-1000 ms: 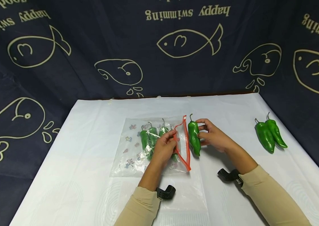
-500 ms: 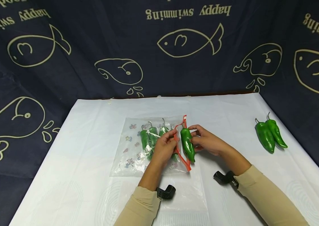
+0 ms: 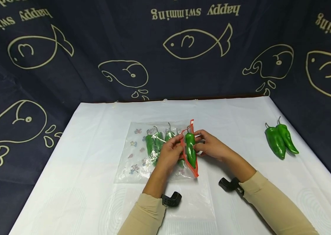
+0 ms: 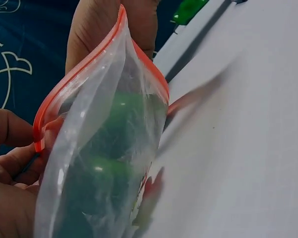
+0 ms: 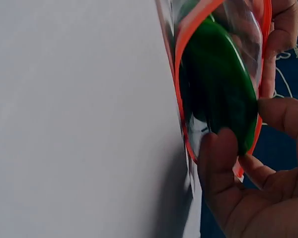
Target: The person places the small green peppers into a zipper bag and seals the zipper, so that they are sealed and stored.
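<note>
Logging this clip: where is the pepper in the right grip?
Head view, right of centre: the pepper is at the bag's open mouth, between left grip and right grip.

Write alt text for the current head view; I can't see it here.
A right-hand grip holds a green chili pepper at the open, red-edged mouth of a clear zip bag, which the left-hand grip pinches. More peppers show through the bag; two others lie on the right side of the white table.

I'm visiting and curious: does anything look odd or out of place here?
Yes, the dark curtain: its lettering is upside down. Nothing looks spilled or damaged around the plastic bag or the green pepper at its mouth.
</note>
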The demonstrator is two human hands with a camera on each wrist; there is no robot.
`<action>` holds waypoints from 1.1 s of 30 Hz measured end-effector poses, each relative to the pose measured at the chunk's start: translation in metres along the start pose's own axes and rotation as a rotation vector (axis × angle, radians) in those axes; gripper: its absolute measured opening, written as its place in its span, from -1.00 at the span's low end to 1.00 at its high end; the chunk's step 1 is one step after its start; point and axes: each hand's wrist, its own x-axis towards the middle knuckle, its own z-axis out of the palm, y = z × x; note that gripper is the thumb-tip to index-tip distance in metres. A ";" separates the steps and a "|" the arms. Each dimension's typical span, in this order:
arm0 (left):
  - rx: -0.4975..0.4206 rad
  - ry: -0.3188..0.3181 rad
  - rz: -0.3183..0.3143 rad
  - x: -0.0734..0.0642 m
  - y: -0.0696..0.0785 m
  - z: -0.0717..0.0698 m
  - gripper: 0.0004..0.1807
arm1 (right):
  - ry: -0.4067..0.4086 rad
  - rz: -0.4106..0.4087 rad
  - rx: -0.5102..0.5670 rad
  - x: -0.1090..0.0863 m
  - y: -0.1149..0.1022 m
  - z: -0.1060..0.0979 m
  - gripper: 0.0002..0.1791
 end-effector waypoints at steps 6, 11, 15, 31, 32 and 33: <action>0.004 0.008 -0.011 0.000 0.002 0.001 -0.46 | 0.048 -0.003 0.000 -0.005 -0.004 0.000 -0.41; 0.007 0.015 -0.005 0.000 0.002 0.002 -0.46 | 0.026 -0.004 0.130 -0.008 -0.002 0.000 -0.36; 0.002 0.012 -0.007 -0.001 0.003 0.002 -0.47 | -0.007 0.002 0.206 -0.009 0.000 0.001 -0.34; 0.022 -0.002 0.002 -0.002 0.000 0.002 -0.44 | -0.090 0.025 0.378 -0.004 -0.002 0.015 -0.34; 0.021 -0.004 0.005 -0.002 0.000 0.002 -0.44 | -0.092 0.029 0.385 -0.004 -0.002 0.015 -0.33; 0.020 -0.005 0.008 -0.002 0.000 0.002 -0.44 | -0.092 0.032 0.388 -0.004 -0.002 0.016 -0.33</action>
